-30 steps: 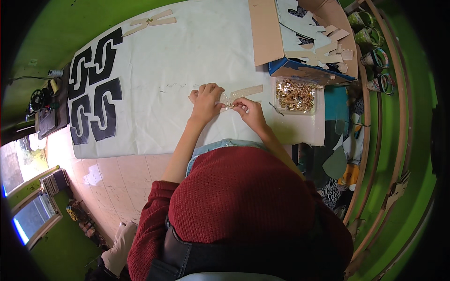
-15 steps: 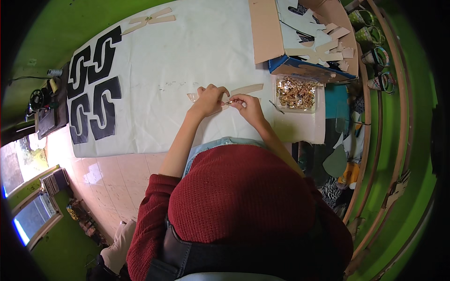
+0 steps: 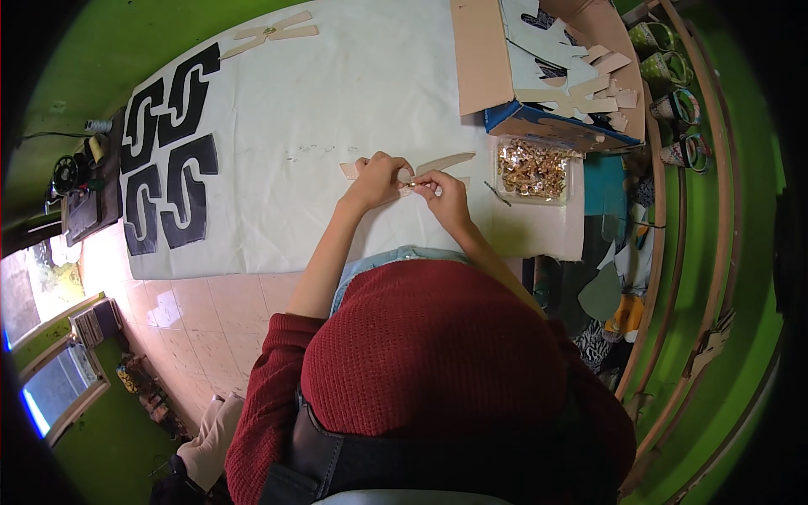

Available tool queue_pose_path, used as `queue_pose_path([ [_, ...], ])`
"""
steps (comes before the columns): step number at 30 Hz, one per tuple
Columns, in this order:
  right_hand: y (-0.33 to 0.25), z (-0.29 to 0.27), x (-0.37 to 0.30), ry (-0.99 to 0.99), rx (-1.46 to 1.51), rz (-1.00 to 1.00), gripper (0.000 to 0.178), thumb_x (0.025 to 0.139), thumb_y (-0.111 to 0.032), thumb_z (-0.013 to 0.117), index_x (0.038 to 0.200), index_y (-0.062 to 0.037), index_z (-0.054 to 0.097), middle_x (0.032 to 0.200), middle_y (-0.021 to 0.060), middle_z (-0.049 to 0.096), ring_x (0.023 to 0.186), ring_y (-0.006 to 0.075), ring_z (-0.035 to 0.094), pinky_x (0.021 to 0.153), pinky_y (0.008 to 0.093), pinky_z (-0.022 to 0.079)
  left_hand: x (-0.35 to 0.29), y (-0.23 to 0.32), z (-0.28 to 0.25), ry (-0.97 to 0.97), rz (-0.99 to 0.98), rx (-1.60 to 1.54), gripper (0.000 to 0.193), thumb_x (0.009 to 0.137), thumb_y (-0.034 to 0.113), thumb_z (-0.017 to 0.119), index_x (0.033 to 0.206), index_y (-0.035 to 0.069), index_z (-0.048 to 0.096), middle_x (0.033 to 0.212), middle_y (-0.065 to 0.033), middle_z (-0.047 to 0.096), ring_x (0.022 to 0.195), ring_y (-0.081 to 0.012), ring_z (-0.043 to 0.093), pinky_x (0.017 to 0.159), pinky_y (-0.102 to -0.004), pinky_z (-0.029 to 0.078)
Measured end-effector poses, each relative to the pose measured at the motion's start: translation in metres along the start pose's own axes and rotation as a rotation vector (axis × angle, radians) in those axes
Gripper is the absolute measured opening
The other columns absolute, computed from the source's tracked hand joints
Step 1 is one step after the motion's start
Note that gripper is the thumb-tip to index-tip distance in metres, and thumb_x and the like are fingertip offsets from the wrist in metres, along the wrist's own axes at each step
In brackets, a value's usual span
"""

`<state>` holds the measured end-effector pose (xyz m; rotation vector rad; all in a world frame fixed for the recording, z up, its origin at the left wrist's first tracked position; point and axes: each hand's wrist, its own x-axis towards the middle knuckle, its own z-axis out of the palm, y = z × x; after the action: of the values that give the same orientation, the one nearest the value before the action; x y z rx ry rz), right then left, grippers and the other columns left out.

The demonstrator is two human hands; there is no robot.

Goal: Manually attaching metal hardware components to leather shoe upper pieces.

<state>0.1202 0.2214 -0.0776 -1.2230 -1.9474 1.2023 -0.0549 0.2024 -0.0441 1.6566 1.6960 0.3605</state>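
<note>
My left hand [image 3: 377, 180] is closed around the middle of a beige X-shaped piece [image 3: 448, 163] that looks like cut leather or card. Its arms stick out on both sides of my fingers. Close against it, my right hand [image 3: 446, 202] pinches at the same spot, with a small shiny gold-coloured bit at the fingertips, too small to name surely. To the right stands a clear plastic tray [image 3: 533, 171] full of small gold metal fittings. A similar beige X-shaped piece [image 3: 290, 32] with a gold fitting at its centre lies at the far left of the table.
Several black S-shaped pieces [image 3: 187, 189] lie at the table's left. A cardboard box [image 3: 481, 71] of beige offcuts stands at the back right. A thin dark green tool [image 3: 498, 194] lies beside the tray. Wooden rails [image 3: 665, 252] run along the right.
My fingers have shifted slightly at the middle of the beige piece, and its right arms have tilted a little. Both hands stay in the same place.
</note>
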Motion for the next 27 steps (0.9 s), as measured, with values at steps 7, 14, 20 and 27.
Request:
queue_pose_path([
  [7,-0.004,0.002,-0.005,0.074,-0.076,-0.102,0.014,0.072,-0.004,0.069,0.084,-0.0023,0.063,0.077,0.0109,0.063,0.066,0.0261,0.056,0.062,0.0349,0.046,0.000,0.005,0.001,0.005,-0.005,0.054,0.023,0.072,0.010,0.071,0.094,0.015,0.066,0.073,-0.0023,0.065,0.087,-0.0234,0.058,0.083,-0.0420,0.034],
  [14,-0.005,0.006,-0.005,0.123,-0.092,-0.126,0.014,0.070,-0.002,0.068,0.083,-0.0024,0.062,0.076,0.0112,0.061,0.067,0.0283,0.055,0.063,0.0378,0.045,-0.001,0.003,0.012,0.116,0.011,0.042,0.022,0.069,0.015,0.073,0.091,0.014,0.066,0.070,-0.0039,0.067,0.073,-0.0243,0.063,0.083,-0.0412,0.034],
  [20,-0.009,0.007,-0.004,0.111,-0.064,-0.005,0.015,0.069,-0.004,0.070,0.082,-0.0035,0.062,0.076,0.0108,0.061,0.066,0.0282,0.054,0.062,0.0369,0.045,-0.002,0.006,0.010,0.116,-0.081,0.061,0.025,0.068,0.019,0.076,0.090,0.015,0.067,0.069,-0.0028,0.066,0.074,-0.0220,0.063,0.084,-0.0402,0.033],
  [27,0.003,0.006,-0.005,0.164,-0.114,-0.164,0.016,0.068,-0.004,0.073,0.082,-0.0042,0.064,0.091,0.0105,0.058,0.080,0.0268,0.055,0.072,0.0349,0.046,-0.006,0.002,0.000,0.012,-0.073,-0.118,0.028,0.066,0.019,0.077,0.093,0.016,0.068,0.073,-0.0068,0.065,0.086,-0.0249,0.061,0.088,-0.0423,0.029],
])
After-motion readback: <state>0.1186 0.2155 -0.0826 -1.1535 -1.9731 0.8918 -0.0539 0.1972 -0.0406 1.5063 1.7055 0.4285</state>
